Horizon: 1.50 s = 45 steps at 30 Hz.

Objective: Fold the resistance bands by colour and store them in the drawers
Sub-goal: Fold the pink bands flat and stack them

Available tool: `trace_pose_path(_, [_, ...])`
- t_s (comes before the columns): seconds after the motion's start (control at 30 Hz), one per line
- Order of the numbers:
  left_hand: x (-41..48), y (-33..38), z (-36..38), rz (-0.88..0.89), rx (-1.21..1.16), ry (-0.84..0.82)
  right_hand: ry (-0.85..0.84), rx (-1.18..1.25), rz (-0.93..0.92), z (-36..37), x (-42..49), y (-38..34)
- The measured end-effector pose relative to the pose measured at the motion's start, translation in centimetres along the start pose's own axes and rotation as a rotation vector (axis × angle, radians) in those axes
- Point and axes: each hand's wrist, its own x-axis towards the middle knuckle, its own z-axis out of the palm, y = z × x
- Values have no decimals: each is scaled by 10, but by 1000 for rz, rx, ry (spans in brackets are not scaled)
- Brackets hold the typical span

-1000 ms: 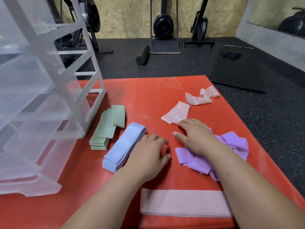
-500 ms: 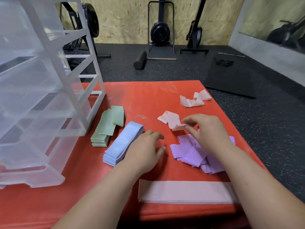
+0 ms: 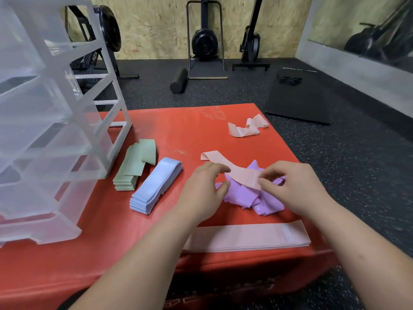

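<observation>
A pink band (image 3: 237, 170) stretches over a crumpled purple pile (image 3: 250, 195). My right hand (image 3: 292, 186) pinches its near end. My left hand (image 3: 201, 189) sits just left of the band with curled fingers, thumb and forefinger at its edge; whether it grips is unclear. A flat stack of pink bands (image 3: 248, 237) lies at the mat's front edge. Folded blue bands (image 3: 154, 186) and folded green bands (image 3: 134, 168) lie left of my hands. Another loose pink band (image 3: 245, 127) rests further back. The clear plastic drawer unit (image 3: 44, 121) stands at the left.
Everything sits on a red mat (image 3: 178, 130) raised above dark rubber flooring. A black floor mat (image 3: 299, 97) lies to the right, and a foam roller (image 3: 178, 80) and gym machines stand by the far wall.
My right hand picked up the loose pink band and drew it back over the purple pile. My left hand came across from beside the blue stack to the band's edge.
</observation>
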Motion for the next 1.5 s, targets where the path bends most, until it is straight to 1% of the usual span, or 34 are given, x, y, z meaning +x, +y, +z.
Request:
trace_pose_path(0.07, [0, 7, 4, 28, -33, -17, 56, 105, -69, -2, -2, -5])
trace_pose_path(0.1, [1, 12, 4, 40, -62, -26, 48, 179, -81, -4, -3, -9])
trace_pose_path(0.23, [6, 23, 7, 103, -176, -91, -65, 405, -56, -8, 0, -13])
trace_pose_path(0.3, [10, 24, 10, 119, -196, -116, -122, 464, -29, -9, 2, -11])
trace_pose_path(0.37, [14, 23, 10, 116, -188, -132, -135, 438, -17, -10, 5, -7])
trace_pose_path(0.47, [20, 19, 9, 155, -98, -139, -106, 435, 3, -12, 7, -2])
trace_pose_path(0.57, [24, 10, 5, 191, 62, -120, -38, 500, 23, -20, 5, 0])
trace_pose_path(0.67, [21, -2, -3, 185, 205, -83, 34, 575, 42, -28, 0, 2])
trace_pose_path(0.77, [15, -8, -15, 168, 264, -63, 66, 589, 48, -32, -9, 6])
trace_pose_path(0.87, [7, -15, -24, 173, 361, -70, 163, 626, 66, -40, -17, 9])
trace_pose_path(0.93, [2, -19, -31, 146, 368, -52, 215, 683, 73, -46, -23, 10])
trace_pose_path(1.0, [-4, -18, -39, 129, 316, -13, 228, 724, 90, -48, -30, 11])
trace_pose_path(1.07, [-11, -14, -47, 74, 235, 7, 235, 751, 119, -48, -35, 13])
trace_pose_path(1.17, [-24, -13, -61, -37, 152, -37, 297, 838, 190, -50, -41, 16])
trace_pose_path(1.23, [-33, -15, -71, -124, 61, -69, 311, 875, 242, -53, -44, 21])
trace_pose_path(1.33, [-48, -9, -83, -254, -176, -55, 236, 897, 345, -52, -50, 32])
trace_pose_path(1.5, [-71, 6, -85, -432, -569, -116, 139, 888, 500, -47, -64, 42])
